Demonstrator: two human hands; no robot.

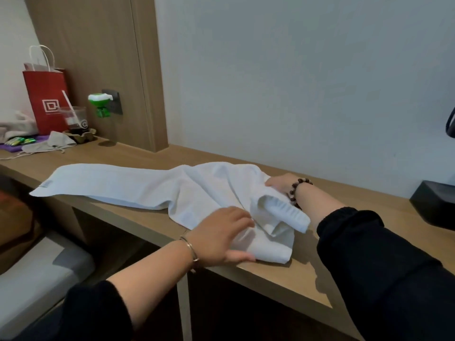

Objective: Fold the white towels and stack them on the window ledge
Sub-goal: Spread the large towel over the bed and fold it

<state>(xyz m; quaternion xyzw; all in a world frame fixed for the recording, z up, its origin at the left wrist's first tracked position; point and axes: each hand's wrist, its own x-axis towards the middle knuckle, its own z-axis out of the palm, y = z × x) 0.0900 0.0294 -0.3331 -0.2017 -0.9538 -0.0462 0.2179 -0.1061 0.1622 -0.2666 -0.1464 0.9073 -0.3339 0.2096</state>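
Red paper is seen at far left: a bag (45, 99) with white cord handles is stood against the wood panel, with a clear plastic cup (73, 119) and straw just beside it and crumpled cloth in front. A green plug (101, 104) is set in the wall socket. Bare wood is left between this clutter and the towel (138, 185), which is laid lengthwise along the surface (295, 274). Its left half is spread flat and smooth, one corner reaching the front edge; its right half is bunched into soft folds, with a ribbed band turned up. The left grip (221, 232) is pressed flat on the bunched part, fingers straight and spread, thumb at the front edge. The right grip (278, 184) is set at the towel's far side near the wall; its fingers are partly hidden by cloth, so whether it is pinching cannot be told. Open wood is left from there to a black box (433, 205) at far right.
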